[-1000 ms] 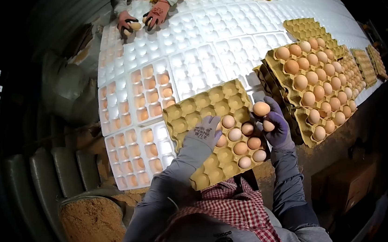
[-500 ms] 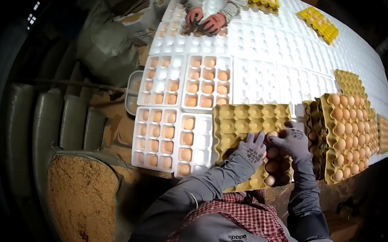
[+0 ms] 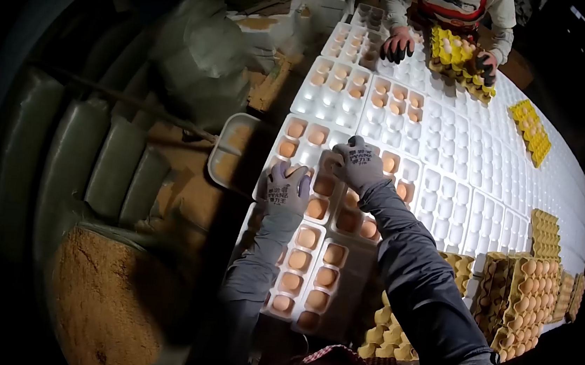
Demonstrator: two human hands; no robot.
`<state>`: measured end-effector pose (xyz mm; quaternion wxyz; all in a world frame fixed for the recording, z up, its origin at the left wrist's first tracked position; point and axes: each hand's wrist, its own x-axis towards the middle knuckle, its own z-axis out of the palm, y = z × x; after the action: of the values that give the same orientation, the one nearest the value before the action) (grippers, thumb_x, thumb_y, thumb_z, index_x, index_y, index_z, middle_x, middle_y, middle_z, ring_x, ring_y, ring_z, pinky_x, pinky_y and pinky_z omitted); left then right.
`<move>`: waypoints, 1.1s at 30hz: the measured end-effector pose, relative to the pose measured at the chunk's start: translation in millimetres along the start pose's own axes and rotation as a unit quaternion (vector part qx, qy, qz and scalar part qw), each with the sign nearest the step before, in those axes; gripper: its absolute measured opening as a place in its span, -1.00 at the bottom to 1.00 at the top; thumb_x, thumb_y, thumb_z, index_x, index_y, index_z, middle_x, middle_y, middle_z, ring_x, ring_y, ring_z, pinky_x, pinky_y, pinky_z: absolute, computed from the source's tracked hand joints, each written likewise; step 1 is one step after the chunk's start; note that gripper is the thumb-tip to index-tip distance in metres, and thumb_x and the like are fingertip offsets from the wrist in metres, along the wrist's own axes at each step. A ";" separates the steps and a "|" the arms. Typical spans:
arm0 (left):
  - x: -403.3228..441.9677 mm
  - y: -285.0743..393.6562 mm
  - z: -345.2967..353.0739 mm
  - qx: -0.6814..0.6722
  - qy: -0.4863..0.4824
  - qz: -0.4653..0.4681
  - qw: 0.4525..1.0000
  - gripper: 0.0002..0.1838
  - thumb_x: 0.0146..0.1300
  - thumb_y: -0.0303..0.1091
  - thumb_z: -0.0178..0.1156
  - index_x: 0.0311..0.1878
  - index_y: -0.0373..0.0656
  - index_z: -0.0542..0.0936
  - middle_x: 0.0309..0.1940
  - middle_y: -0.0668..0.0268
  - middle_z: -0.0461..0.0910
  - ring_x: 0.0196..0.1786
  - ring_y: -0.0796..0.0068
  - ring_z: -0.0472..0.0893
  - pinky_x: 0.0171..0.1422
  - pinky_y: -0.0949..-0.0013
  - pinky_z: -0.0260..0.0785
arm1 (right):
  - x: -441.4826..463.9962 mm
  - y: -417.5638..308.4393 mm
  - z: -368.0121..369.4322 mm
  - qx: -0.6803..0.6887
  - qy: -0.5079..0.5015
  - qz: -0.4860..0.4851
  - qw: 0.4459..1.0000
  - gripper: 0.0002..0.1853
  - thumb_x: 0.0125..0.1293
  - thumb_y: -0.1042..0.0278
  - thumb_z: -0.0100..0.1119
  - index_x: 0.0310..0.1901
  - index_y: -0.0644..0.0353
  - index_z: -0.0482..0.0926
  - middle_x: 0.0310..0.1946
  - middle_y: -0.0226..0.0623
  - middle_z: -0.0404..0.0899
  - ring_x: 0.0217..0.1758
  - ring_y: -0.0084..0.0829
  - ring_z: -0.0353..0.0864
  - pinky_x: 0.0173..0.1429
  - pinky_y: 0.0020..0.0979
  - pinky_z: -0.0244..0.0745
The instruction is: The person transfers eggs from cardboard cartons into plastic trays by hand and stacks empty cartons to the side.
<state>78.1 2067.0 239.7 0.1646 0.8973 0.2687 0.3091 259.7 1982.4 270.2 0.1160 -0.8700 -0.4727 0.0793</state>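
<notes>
White moulded trays (image 3: 326, 107) carry eggs (image 3: 307, 237), yellow cartons (image 3: 531, 132) and stacked tan cartons (image 3: 496, 295).

A dim packing shed, with sacks (image 3: 80, 155) and many egg-filled trays (image 3: 535, 297) on show.

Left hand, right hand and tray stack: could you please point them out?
Left hand (image 3: 287, 190), head view, back of glove.
Right hand (image 3: 360, 164), head view, back of glove.
Tray stack (image 3: 494, 292), head view, left side.

From here I see yellow moulded egg trays (image 3: 530, 133) on the glossy white plastic egg-tray sheet (image 3: 452, 131); near its lower right edge, tan cardboard trays (image 3: 546, 235) beneath orange-brown oval eggs (image 3: 522, 303); grey knit gloves (image 3: 363, 162) with dark lettering above it.
</notes>
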 end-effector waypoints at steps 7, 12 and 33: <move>60.4 -36.0 58.5 -0.078 -0.066 0.002 0.995 -0.64 0.26 -0.36 0.25 0.13 -0.15 0.62 0.00 0.10 0.48 0.00 0.08 0.55 0.13 0.18 0.46 | 72.6 15.3 1.2 0.086 0.103 -0.021 0.991 -0.63 0.34 0.01 0.14 0.11 -0.09 0.59 0.00 -0.14 0.60 0.10 -0.03 0.57 0.14 -0.10 0.52; 120.8 -31.6 89.4 -0.461 0.083 -0.158 0.869 -0.59 0.16 -0.54 0.16 0.13 -0.23 0.57 0.06 0.15 0.48 0.05 0.21 0.54 0.25 0.23 0.37 | 114.7 55.5 37.7 -0.038 0.062 -0.108 0.992 -0.66 0.41 0.11 -0.08 0.09 0.00 0.53 0.06 -0.27 0.46 0.27 -0.17 0.31 0.39 -0.04 0.17; -171.6 292.9 25.8 -0.241 -0.363 0.346 0.831 -0.54 0.23 -0.26 0.29 0.20 -0.15 0.53 0.06 0.13 0.52 0.21 0.05 0.46 0.39 0.01 0.21 | -453.7 113.1 -50.0 0.015 0.111 0.338 0.934 -0.61 0.22 -0.03 0.19 0.06 -0.16 0.63 -0.16 -0.28 0.57 -0.06 -0.21 0.56 0.06 -0.16 0.43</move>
<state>92.0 1728.8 275.3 0.3437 0.9111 -0.2211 0.0525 117.8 1535.1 299.8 0.1471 -0.9798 -0.1337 0.0237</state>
